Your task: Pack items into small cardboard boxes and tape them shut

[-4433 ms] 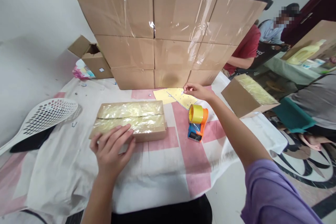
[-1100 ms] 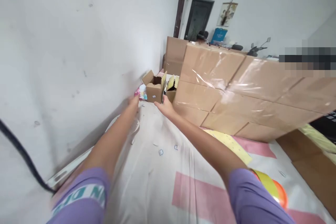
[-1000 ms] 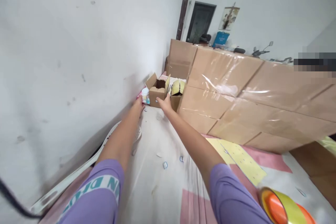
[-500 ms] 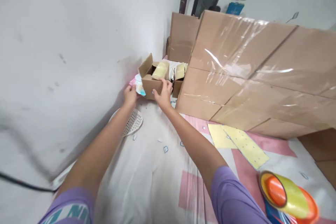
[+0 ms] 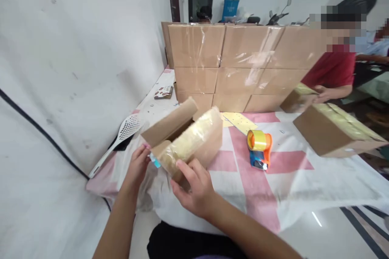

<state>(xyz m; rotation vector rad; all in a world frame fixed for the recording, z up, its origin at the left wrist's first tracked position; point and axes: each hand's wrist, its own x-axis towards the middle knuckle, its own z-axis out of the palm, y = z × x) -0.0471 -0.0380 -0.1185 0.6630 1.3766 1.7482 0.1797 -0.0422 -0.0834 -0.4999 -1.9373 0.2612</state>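
A small cardboard box (image 5: 209, 145) is tilted at the near edge of the table, its top flaps raised and shiny yellowish tape along one of them. My right hand (image 5: 196, 188) is closed on the box's near end, thumb and fingers on either side of the taped flap. At the box's left corner, my left hand (image 5: 138, 166) pinches a small pink and teal packet (image 5: 154, 160), mostly hidden by fingers and cardboard. Whether the left fingers also grip the box, I cannot tell. The inside of the box is largely out of sight.
A wall of taped cartons (image 5: 197, 81) stands behind. A white slotted scoop (image 5: 129, 127) lies by the wall, a patterned packet (image 5: 164, 92) farther back. To the right are a tape dispenser (image 5: 258, 149), yellow strips (image 5: 240, 122), a taped box (image 5: 337, 129) and a person in red (image 5: 334, 66) handling another box.
Both hands have brought the box from beside the wall back to the near table edge, tilting it. The view has swung right, and a person at the right now shows.
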